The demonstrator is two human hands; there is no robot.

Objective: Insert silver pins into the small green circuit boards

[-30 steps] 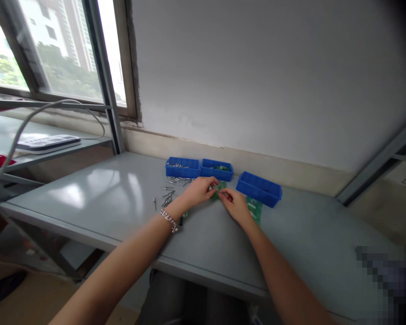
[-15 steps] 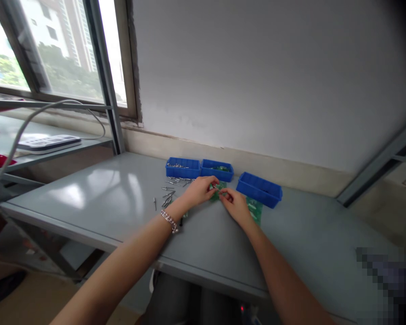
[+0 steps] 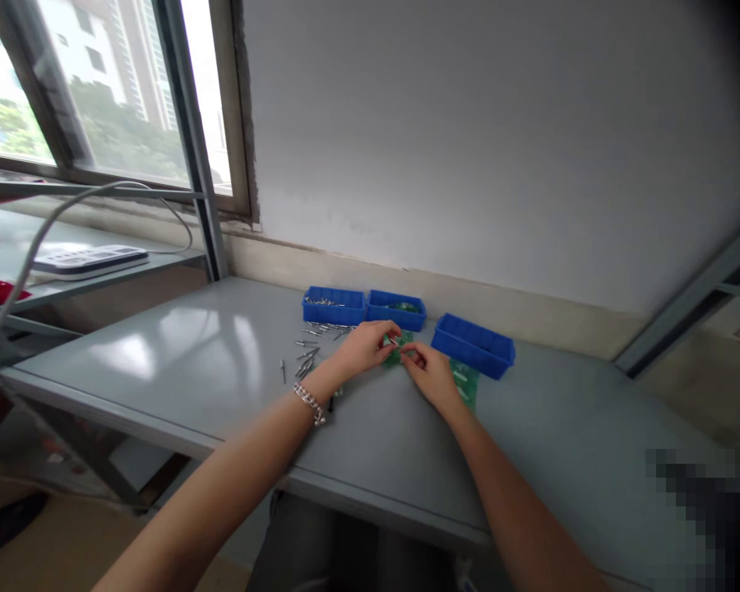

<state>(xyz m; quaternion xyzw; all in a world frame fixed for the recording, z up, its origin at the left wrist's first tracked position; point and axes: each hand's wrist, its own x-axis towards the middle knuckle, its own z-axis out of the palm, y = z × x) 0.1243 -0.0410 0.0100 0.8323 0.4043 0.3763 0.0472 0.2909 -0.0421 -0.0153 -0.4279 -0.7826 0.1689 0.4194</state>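
My left hand (image 3: 370, 345), with a beaded bracelet on its wrist, is closed in a pinch on a slim metal pin (image 3: 395, 341). Close against the pin's lower end, my right hand (image 3: 428, 372) pinches with its fingertips; whatever small piece is between them is too small to make out. Beneath the fingers lies a green bag or sheet (image 3: 405, 336), partly covered by the hands. Several similar loose metal pins (image 3: 307, 362) are scattered left of my left hand. Another green bag (image 3: 465, 380) with pale marks is beside my right wrist.
Along the back stand a blue bin (image 3: 334, 312) with small metal parts, a second blue bin (image 3: 395, 317) with green items, and a third blue bin (image 3: 474, 349). A dark small part (image 3: 331, 404) lies by my left wrist. A cable (image 3: 30, 255) hangs at the left.
Both hands stay almost in place. The right fingertips have shifted very slightly around the pin's end.
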